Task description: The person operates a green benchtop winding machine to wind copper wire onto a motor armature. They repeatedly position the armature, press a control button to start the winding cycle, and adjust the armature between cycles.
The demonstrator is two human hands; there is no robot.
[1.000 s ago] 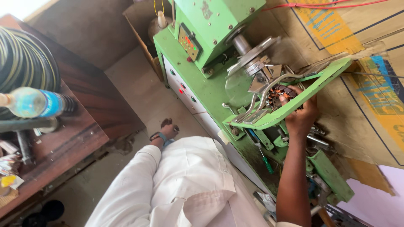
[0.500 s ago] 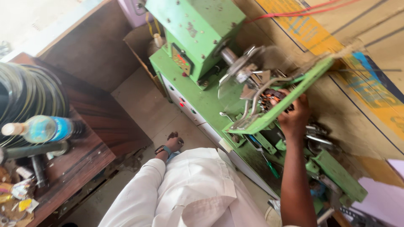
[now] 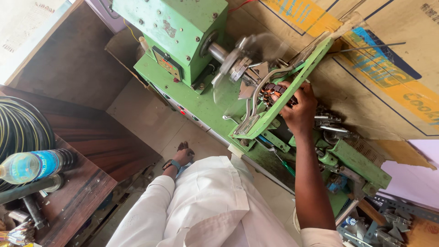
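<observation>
One camera on the head looks steeply down, tilted, from close above the person's lap onto the green machine (image 3: 183,41) and floor (image 3: 151,123)

Green machine (image 3: 178,41), white trousers (image 3: 201,206), blue-labelled bottle (image 3: 32,165), possibly copper-coloured windings (image 3: 270,91).

A clear plastic water bottle (image 3: 32,165) with a blue label is laid on its side at the left edge, on a dark wooden table (image 3: 80,194). Behind the bottle a coil of black and yellow striped hose (image 3: 20,132) is seen. Dark metal rods (image 3: 27,201) are laid near the bottle on the same table. Flattened cardboard (image 3: 393,77) printed in blue and yellow is spread at the far right. A perforated grey metal bracket (image 3: 388,219) with small metal parts is found at the near right corner. A pale concrete floor (image 3: 146,123) is seen between the table and the far side.
</observation>
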